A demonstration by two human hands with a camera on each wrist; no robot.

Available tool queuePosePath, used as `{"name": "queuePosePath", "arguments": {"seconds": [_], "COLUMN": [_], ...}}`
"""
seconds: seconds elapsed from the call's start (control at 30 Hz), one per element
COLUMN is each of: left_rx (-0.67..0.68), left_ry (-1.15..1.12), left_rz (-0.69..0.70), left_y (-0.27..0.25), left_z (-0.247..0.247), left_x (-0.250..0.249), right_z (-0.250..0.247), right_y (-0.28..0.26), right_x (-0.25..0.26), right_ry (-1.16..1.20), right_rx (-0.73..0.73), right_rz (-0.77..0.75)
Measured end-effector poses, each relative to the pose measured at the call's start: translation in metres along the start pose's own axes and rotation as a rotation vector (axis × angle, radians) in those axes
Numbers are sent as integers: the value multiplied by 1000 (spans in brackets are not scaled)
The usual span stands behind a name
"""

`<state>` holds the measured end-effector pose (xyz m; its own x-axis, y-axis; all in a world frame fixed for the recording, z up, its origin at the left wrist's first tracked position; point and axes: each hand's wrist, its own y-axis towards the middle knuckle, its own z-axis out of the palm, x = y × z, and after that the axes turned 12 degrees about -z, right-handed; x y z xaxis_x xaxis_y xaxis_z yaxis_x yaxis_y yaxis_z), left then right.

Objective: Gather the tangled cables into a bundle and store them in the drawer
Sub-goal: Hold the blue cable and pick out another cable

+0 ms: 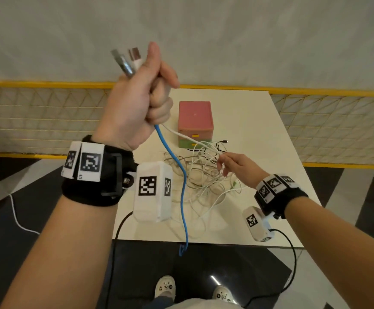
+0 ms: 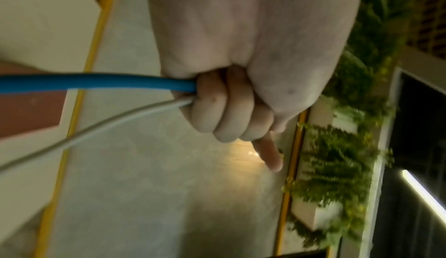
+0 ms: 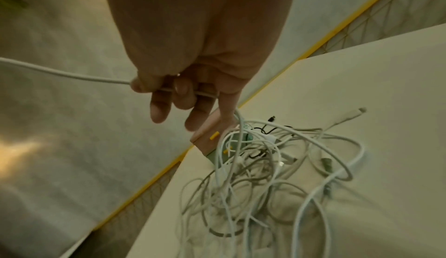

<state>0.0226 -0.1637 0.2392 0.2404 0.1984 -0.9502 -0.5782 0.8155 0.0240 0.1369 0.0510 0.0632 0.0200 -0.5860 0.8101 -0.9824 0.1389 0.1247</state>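
My left hand (image 1: 143, 97) is raised in a fist above the table's left side. It grips a blue cable (image 1: 177, 166) and a white cable (image 1: 174, 131), and their metal plugs (image 1: 128, 61) stick out above the thumb. The left wrist view shows both the blue cable (image 2: 96, 82) and the white cable (image 2: 96, 126) leaving the curled fingers (image 2: 229, 109). My right hand (image 1: 226, 162) hovers over the tangle of white cables (image 1: 203, 175) on the table. Its thumb and fingers (image 3: 173, 94) hold the white cable (image 3: 72, 74), which runs down into the tangle (image 3: 265, 166). Behind the pile stands a pink drawer box (image 1: 195, 114).
The white table (image 1: 259, 130) ends at a yellow-railed mesh fence (image 1: 326, 112). The box's drawers with yellow handles (image 1: 195, 136) look closed. The blue cable's end (image 1: 182, 248) hangs over the table's front edge. Black leads trail from both wrist cameras.
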Motion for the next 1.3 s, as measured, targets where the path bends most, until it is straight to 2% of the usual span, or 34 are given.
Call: {"name": "queuePosePath", "arguments": {"seconds": [0.07,0.17,0.23,0.3,0.37,0.4,0.5,0.57,0.63,0.73,0.83,0.9,0.97,1.03,1.07,1.13,1.23,1.3], "left_rx": [-13,11,3,-17,-63,-112,-306,-420,-496,-556,-508,-336,-186,-136,-138,-198,-402,-483], "left_ry": [211,647,786,807,803,808,706,521,351,501,780,900,1051,1089,1084,1036,884,824], "left_rz": [-48,-185,-316,-389,-327,-261,-39,66,108,87,101,74,-43,-148,-168,-110,63,104], "left_y": [1,8,13,14,15,15,20,22,23,21,18,18,22,25,24,24,24,23], "left_z": [-1,4,9,10,9,7,4,-1,-9,-20,-18,-6,4,6,5,-1,-10,-14], "left_x": [6,29,48,62,68,66,51,38,26,22,27,33,41,48,50,47,33,28], "right_z": [-3,-12,-21,-33,-45,-48,-42,-35,-31,-32,-36,-39,-44,-50,-52,-53,-51,-51], "right_y": [2,11,21,33,40,40,32,28,25,27,36,43,49,54,56,56,53,52], "right_x": [11,50,76,89,90,87,74,60,47,44,64,83,100,109,110,103,82,73], "right_ry": [-73,-140,-200,-347,-449,-428,-228,-164,-160,-217,-285,-331,-381,-445,-459,-400,-284,-274], "right_rx": [-45,-72,-31,7,32,24,-42,-53,-33,-15,22,48,67,68,73,67,-12,-23], "right_rz": [-27,-190,-332,-453,-495,-479,-380,-300,-235,-190,-254,-353,-452,-531,-559,-560,-429,-366]}}
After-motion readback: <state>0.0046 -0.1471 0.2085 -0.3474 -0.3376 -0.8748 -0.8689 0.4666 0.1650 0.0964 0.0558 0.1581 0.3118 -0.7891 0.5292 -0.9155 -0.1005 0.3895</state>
